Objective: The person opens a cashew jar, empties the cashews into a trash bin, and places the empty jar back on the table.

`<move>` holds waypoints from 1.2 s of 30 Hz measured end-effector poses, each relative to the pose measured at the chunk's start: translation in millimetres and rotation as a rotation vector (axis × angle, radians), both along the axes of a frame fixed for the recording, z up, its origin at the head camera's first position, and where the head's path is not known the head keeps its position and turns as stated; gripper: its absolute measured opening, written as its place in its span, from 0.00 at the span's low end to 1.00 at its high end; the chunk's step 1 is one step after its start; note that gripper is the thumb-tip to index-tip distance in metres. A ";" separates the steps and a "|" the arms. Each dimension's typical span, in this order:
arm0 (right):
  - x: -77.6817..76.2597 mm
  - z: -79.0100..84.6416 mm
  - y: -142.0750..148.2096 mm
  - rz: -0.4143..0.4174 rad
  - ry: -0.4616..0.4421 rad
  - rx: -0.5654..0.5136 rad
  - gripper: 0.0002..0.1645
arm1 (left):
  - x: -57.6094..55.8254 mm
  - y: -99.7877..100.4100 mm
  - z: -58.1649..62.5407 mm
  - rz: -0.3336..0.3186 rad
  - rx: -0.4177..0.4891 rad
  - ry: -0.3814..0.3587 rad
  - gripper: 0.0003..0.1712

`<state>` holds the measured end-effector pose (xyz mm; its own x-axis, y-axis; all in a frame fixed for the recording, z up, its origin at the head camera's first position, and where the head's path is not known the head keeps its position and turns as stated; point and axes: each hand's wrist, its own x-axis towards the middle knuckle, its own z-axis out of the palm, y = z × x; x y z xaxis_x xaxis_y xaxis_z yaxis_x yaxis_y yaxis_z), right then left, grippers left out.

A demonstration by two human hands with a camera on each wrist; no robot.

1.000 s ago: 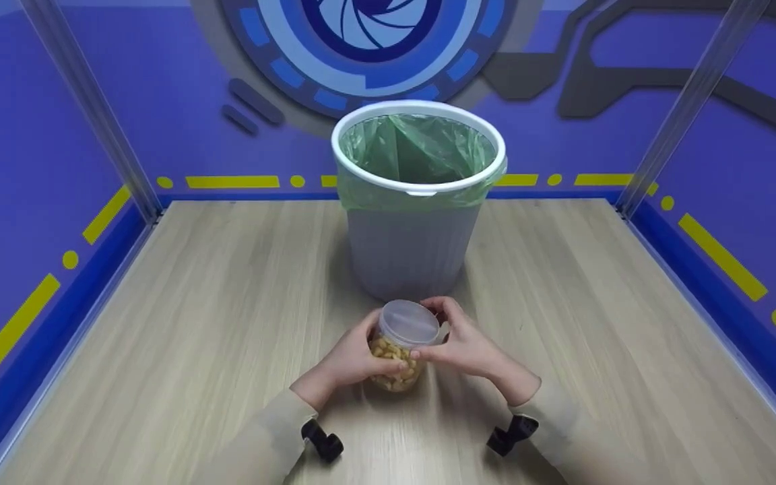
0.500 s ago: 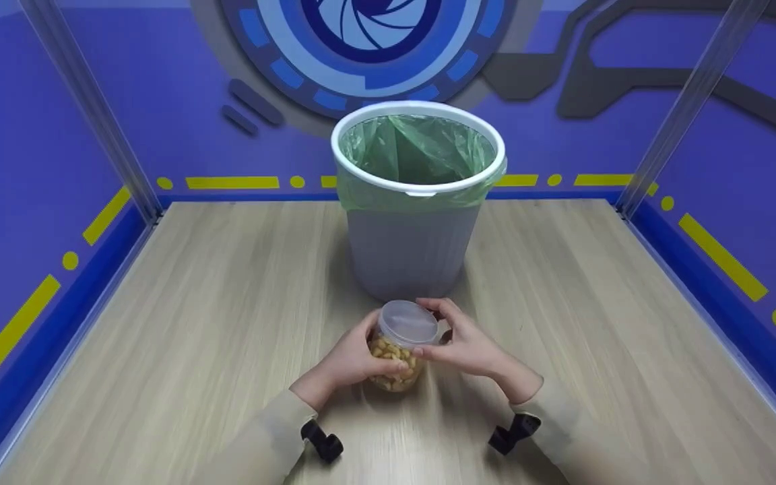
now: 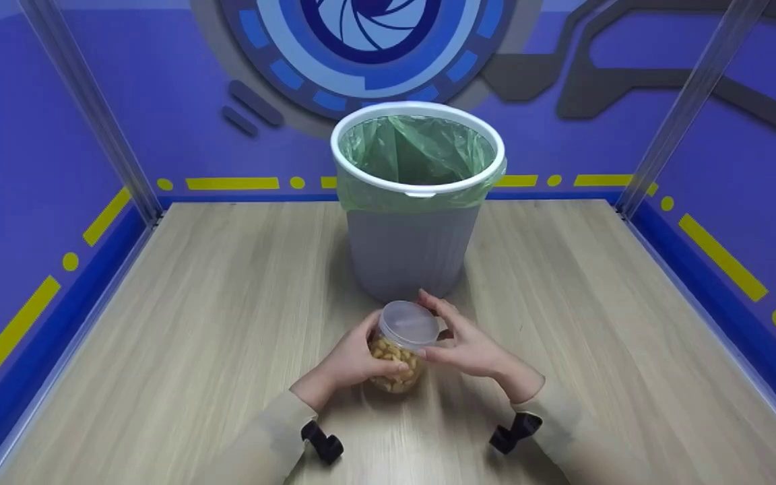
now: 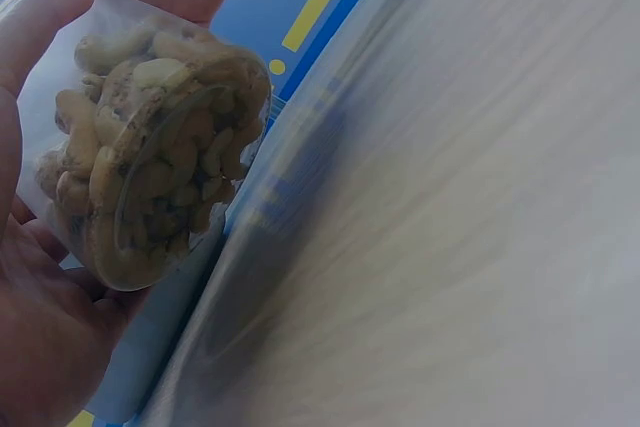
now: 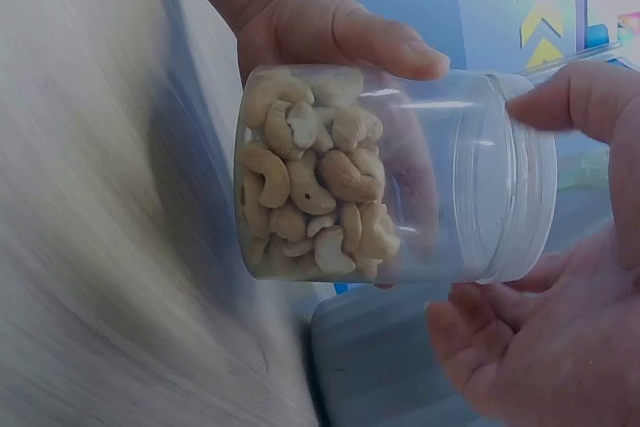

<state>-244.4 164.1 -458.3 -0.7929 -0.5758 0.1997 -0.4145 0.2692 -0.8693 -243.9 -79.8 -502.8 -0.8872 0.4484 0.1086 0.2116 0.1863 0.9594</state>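
Observation:
A clear plastic jar (image 3: pixel 395 367) partly filled with cashews (image 5: pixel 315 182) is between both hands, low in front of the bin in the head view. Its translucent screw lid (image 3: pixel 410 323) sits on top. My left hand (image 3: pixel 351 357) grips the jar body from the left, thumb across the front. The left wrist view shows the jar's base (image 4: pixel 190 182) held over the table. My right hand (image 3: pixel 465 343) is curved round the lid from the right, thumb at the near rim and fingers on the far side. One finger stretches out past the lid's far edge.
Behind the jar stands a grey bin (image 3: pixel 415 249) with a white rim (image 3: pixel 422 190) and a green liner (image 3: pixel 374 148). The wood-grain table (image 3: pixel 226 303) is bounded by blue printed walls (image 3: pixel 44 135) at the back and both sides.
The right hand's fingers have shifted round the lid, and one has straightened away from its far edge. The left hand and jar have stayed nearly in place.

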 end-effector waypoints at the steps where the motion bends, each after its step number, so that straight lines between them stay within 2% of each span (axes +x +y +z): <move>1: 0.4 0.0 -0.5 -0.014 0.004 0.009 0.53 | 0.2 0.1 0.0 0.003 -0.003 0.002 0.56; 9: 2.4 -1.1 -4.2 -0.115 0.038 0.060 0.49 | 0.8 1.1 -0.8 0.019 -0.031 0.010 0.54; 15: 0.1 -3.5 -3.5 -0.125 0.063 0.081 0.44 | -0.2 1.4 -1.5 0.016 -0.033 0.015 0.55; 20: -0.9 -3.0 -2.4 -0.101 0.039 0.067 0.45 | -0.6 0.4 -2.3 0.016 -0.023 0.005 0.55; 27: -1.8 -1.6 -1.5 -0.041 -0.050 0.015 0.47 | -0.3 0.1 -0.9 0.000 -0.003 -0.007 0.56; 36: -1.6 -1.1 0.3 0.041 -0.041 -0.010 0.48 | 0.4 0.1 -0.1 -0.005 0.000 -0.020 0.57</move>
